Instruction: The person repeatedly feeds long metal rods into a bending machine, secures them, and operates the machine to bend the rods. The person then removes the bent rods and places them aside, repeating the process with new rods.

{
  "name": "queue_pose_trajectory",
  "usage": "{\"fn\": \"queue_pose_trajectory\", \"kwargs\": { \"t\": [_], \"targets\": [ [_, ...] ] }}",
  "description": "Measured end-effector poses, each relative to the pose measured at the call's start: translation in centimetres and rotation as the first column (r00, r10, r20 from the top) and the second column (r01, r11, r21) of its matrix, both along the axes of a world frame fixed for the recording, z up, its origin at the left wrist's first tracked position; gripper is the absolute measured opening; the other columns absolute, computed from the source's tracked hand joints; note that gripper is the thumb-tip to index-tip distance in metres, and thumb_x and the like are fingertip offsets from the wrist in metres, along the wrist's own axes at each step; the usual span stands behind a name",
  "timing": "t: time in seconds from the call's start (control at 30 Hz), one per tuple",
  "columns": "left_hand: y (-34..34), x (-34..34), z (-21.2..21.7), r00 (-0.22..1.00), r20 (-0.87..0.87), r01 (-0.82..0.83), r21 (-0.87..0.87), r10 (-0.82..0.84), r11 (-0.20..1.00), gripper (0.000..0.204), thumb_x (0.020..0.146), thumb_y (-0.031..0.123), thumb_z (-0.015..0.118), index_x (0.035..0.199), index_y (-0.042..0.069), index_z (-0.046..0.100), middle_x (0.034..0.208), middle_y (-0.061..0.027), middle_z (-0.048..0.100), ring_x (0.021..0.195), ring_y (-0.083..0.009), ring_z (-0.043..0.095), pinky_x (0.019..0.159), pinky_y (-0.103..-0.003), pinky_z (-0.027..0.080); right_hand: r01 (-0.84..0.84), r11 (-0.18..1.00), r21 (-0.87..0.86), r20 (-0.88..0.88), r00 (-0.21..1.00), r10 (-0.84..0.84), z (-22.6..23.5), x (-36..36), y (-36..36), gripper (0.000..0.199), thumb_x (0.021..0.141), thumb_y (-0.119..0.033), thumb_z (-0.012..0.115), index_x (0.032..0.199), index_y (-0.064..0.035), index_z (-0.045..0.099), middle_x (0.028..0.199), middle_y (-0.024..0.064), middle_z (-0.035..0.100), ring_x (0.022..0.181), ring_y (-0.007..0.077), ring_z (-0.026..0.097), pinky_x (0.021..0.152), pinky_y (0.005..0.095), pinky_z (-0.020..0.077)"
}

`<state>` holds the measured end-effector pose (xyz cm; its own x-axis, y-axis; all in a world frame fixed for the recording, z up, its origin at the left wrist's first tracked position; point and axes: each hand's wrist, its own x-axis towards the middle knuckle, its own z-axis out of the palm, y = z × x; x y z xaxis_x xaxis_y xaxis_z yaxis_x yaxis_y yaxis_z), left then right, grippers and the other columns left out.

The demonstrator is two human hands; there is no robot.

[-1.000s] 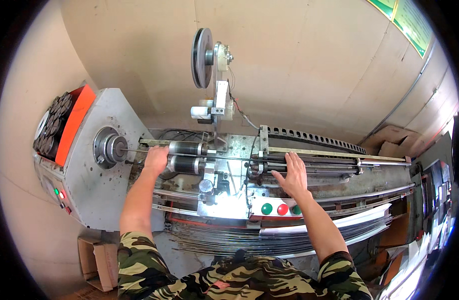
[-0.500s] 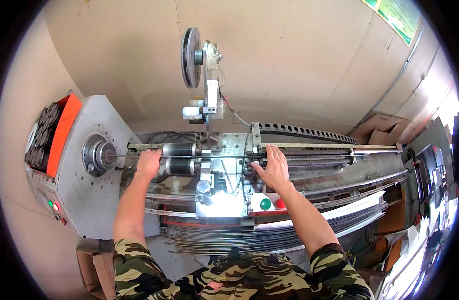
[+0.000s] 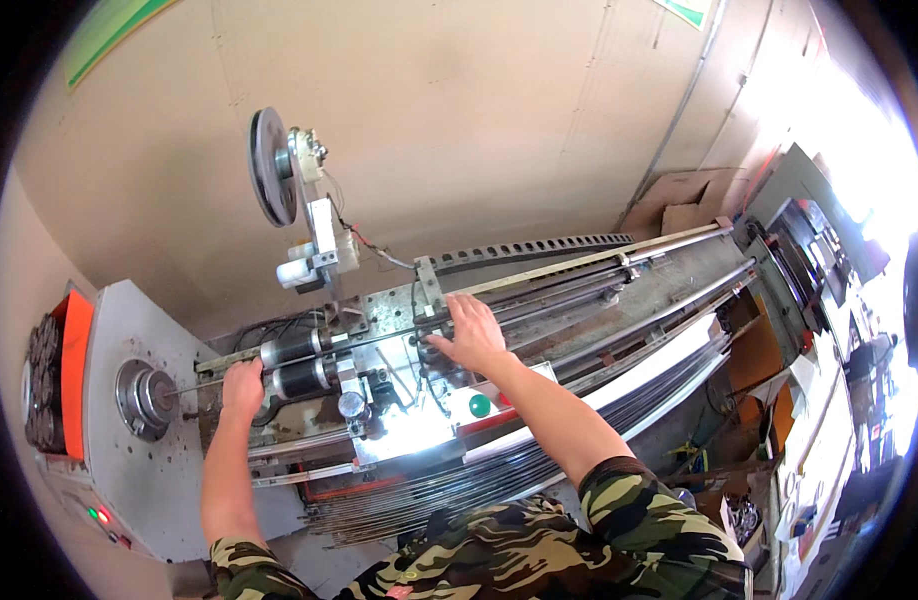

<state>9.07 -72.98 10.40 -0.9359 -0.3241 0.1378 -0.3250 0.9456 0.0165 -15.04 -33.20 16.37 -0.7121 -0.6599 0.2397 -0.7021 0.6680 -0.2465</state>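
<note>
A long thin metal rod [image 3: 211,383] runs from the round chuck [image 3: 151,397] of a lathe-like machine at the left, past two black rollers [image 3: 301,377], toward the right. My left hand [image 3: 243,388] is closed around the rod between the chuck and the rollers. Near an upright metal bracket [image 3: 429,283], my right hand [image 3: 475,335] rests over the rod's line with fingers stretched and thumb apart. Its palm side is hidden, so contact with the rod cannot be made out. A brightly lit carriage plate [image 3: 411,433] lies between my hands.
A reel [image 3: 269,167] on a post stands behind the rollers. Green [image 3: 480,405] and red buttons sit below my right hand. A bundle of thin rods [image 3: 429,500] lies along the front. An orange bin [image 3: 76,375] sits atop the grey machine housing [image 3: 139,330].
The whole view has turned, so the machine now slants up to the right and sits further left. Both hands keep about the same places along the rod.
</note>
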Motion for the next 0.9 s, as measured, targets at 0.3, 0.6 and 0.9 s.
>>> {"fn": "queue_pose_trajectory", "kwargs": {
  "t": [0.3, 0.6, 0.9],
  "targets": [
    [-0.8, -0.3, -0.7, 0.998, -0.061, 0.020, -0.001, -0.020, 1.000, 0.015, 0.078, 0.000, 0.055, 0.091, 0.001, 0.062, 0.085, -0.0198, 0.066, 0.088, -0.0403, 0.062, 0.080, -0.051, 0.049, 0.023, 0.998, 0.051, 0.065, 0.998, -0.026, 0.7, 0.1, -0.1, 0.087, 0.088, -0.056, 0.064, 0.146, 0.0034, 0.039, 0.150, 0.0235, 0.043, 0.144, 0.0351, 0.034, 0.119, 0.0436, 0.0266],
    [-2.1, -0.2, -1.3, 0.995, -0.079, 0.067, -0.012, -0.067, 0.998, 0.015, 0.081, 0.002, 0.052, 0.093, 0.001, 0.063, 0.084, -0.0220, 0.064, 0.088, -0.0423, 0.060, 0.079, -0.052, 0.046, 0.060, 0.998, 0.023, 0.095, 0.994, -0.062, 1.3, 0.3, -0.5, 0.090, 0.085, -0.054, 0.067, 0.145, 0.0063, 0.039, 0.149, 0.0265, 0.043, 0.143, 0.0367, 0.036, 0.119, 0.0435, 0.0263],
    [-1.8, -0.7, 0.1, 0.994, -0.103, 0.040, 0.037, -0.036, 0.999, 0.015, 0.081, 0.001, 0.052, 0.093, 0.000, 0.062, 0.088, -0.0222, 0.065, 0.088, -0.0434, 0.060, 0.080, -0.052, 0.046, 0.065, 0.997, -0.040, 0.058, 0.996, -0.062, 2.2, 0.2, -0.2, 0.085, 0.085, -0.051, 0.070, 0.142, 0.0048, 0.043, 0.146, 0.0240, 0.046, 0.141, 0.0361, 0.037, 0.118, 0.0436, 0.0283]
  ]
}}
